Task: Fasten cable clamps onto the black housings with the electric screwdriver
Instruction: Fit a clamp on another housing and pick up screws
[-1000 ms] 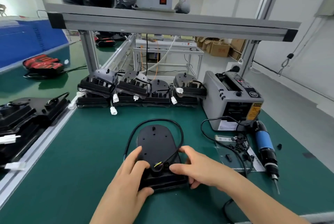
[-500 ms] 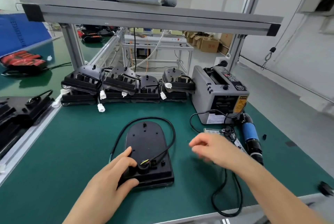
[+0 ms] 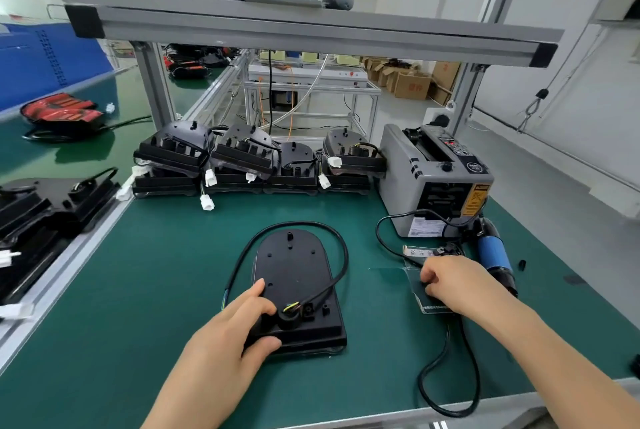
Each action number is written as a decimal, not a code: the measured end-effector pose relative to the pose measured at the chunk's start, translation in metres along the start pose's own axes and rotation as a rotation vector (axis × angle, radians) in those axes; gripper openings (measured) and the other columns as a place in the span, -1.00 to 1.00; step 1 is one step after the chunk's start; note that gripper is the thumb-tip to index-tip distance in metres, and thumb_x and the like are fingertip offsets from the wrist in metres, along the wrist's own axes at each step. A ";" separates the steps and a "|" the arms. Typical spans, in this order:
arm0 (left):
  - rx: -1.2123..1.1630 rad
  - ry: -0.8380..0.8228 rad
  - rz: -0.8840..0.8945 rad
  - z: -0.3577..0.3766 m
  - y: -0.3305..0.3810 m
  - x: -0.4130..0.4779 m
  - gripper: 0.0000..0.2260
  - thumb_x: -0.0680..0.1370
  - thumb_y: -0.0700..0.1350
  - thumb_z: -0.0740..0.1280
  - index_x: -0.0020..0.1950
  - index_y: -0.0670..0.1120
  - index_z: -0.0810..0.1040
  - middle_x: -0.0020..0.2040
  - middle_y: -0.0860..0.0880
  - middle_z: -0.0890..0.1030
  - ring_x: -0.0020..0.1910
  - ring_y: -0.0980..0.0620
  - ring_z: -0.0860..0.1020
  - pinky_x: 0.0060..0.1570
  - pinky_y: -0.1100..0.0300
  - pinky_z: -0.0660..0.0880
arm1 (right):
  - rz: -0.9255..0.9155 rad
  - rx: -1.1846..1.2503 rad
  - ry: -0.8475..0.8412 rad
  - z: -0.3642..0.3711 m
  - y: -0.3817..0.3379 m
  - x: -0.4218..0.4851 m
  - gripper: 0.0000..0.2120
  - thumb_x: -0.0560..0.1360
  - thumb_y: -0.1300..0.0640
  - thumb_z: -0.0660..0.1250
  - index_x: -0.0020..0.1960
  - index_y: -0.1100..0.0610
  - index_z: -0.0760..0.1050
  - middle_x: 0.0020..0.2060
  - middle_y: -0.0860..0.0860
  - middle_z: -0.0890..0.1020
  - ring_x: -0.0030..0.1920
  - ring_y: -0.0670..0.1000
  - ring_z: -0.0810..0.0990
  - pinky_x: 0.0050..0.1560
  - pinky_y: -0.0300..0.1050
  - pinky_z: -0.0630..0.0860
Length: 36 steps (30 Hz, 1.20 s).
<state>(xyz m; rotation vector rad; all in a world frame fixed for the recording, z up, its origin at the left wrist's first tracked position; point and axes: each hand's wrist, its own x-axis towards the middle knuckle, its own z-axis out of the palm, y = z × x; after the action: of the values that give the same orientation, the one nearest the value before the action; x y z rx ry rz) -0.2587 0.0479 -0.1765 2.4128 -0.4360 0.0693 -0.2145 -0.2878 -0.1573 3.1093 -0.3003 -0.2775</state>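
A black housing (image 3: 294, 272) lies flat on the green mat, its black cable (image 3: 341, 248) looped around its top. My left hand (image 3: 225, 335) grips the housing's near left corner, thumb on top beside the cable socket. My right hand (image 3: 453, 281) rests with curled fingers on a clear plastic parts bag (image 3: 433, 307) to the right of the housing. Whether its fingertips pinch anything is hidden. The electric screwdriver (image 3: 493, 255), with a blue grip, lies on the mat just right of that hand, untouched.
Stacked black housings (image 3: 242, 158) with white connectors line the back of the mat. A grey tape dispenser (image 3: 436, 179) stands at the back right. More housings (image 3: 41, 207) lie on the left bench. The screwdriver's cord (image 3: 446, 376) loops near the front edge.
My right hand left the housing and moved right onto the parts bag. My left hand kept its hold on the housing's near left corner.
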 end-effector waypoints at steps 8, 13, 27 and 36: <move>-0.043 0.045 -0.030 -0.003 0.006 0.004 -0.82 0.45 0.21 0.33 0.01 0.30 0.40 0.24 0.56 0.23 0.16 0.44 0.30 0.07 0.40 0.26 | -0.086 0.955 0.058 -0.020 -0.030 -0.023 -0.78 0.51 0.32 0.31 -0.07 0.02 0.60 -0.29 -0.01 0.63 -0.37 -0.13 0.64 -0.33 -0.34 0.52; -0.052 0.380 0.100 0.004 0.031 0.017 -0.94 0.46 -0.08 0.43 -0.09 0.05 0.65 -0.02 0.27 0.53 0.09 0.26 0.36 0.05 0.39 0.33 | -0.103 1.587 -0.165 -0.025 -0.082 -0.052 -0.82 0.49 0.39 0.30 -0.13 0.17 0.62 -0.36 0.06 0.65 -0.35 -0.02 0.66 -0.35 -0.25 0.57; -0.305 0.259 -0.024 0.010 0.055 0.032 -0.79 0.47 -0.10 0.42 -0.18 0.24 0.56 -0.20 0.19 0.60 -0.16 0.25 0.52 -0.12 0.35 0.43 | -0.237 1.655 -0.173 -0.013 -0.114 -0.068 -0.86 0.42 0.41 0.37 -0.03 0.28 0.58 -0.29 0.12 0.65 -0.33 -0.02 0.63 -0.29 -0.21 0.57; -0.444 0.175 0.010 0.007 0.050 0.033 -0.74 0.46 -0.17 0.44 -0.11 0.23 0.56 -0.19 0.20 0.62 -0.18 0.16 0.56 -0.17 0.40 0.44 | -0.196 1.685 -0.197 -0.008 -0.115 -0.069 -0.88 0.51 0.33 0.30 -0.10 0.23 0.62 -0.34 0.09 0.66 -0.38 -0.04 0.61 -0.37 -0.24 0.54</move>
<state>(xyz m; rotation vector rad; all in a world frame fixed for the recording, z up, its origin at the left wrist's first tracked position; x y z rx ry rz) -0.2446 -0.0016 -0.1458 1.9495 -0.3412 0.1687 -0.2575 -0.1620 -0.1396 4.8017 -0.3177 -0.5384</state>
